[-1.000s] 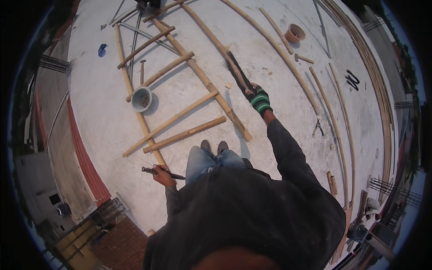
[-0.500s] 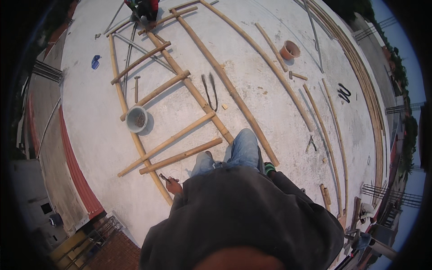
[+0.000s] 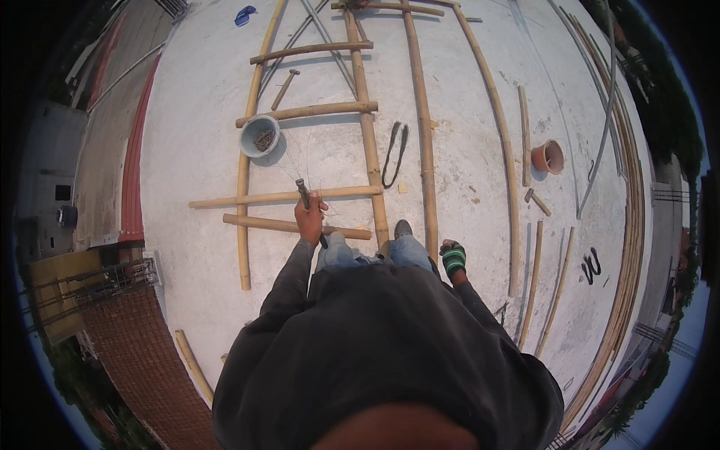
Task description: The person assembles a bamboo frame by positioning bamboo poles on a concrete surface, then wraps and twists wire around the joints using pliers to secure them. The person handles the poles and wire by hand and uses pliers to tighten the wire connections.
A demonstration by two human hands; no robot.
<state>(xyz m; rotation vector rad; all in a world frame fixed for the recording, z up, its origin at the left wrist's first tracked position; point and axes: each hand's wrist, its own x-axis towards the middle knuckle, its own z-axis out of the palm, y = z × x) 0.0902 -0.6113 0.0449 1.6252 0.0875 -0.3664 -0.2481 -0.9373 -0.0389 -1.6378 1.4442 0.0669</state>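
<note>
My left hand [image 3: 308, 222] is closed round a dark hand tool [image 3: 301, 192] with a narrow head; its exact kind does not show. Thin wires [image 3: 295, 163] fan out near its head. Below the hand lie a pale bamboo crosspiece [image 3: 337, 193] and a shorter loose bamboo pole [image 3: 274, 223]. My right hand [image 3: 453, 258], in a green and black striped fingerless glove, hangs beside my right leg with its fingers curled; whatever they hold is hidden. A grey bucket [image 3: 250, 142] of small dark pieces stands by the left bamboo rail [image 3: 244, 247].
A hammer [image 3: 284, 90] lies between the rungs, another hammer [image 3: 537, 201] near an orange bucket [image 3: 535, 158]. Black ties [image 3: 387, 166] rest between long poles. More bamboo poles [image 3: 630, 247] line the right edge. Someone's hand [image 3: 358, 4] shows at the far end.
My left hand has risen and moved forward with the tool, now above the crosspieces. My right hand has come out beside my leg. The view has turned and shifted.
</note>
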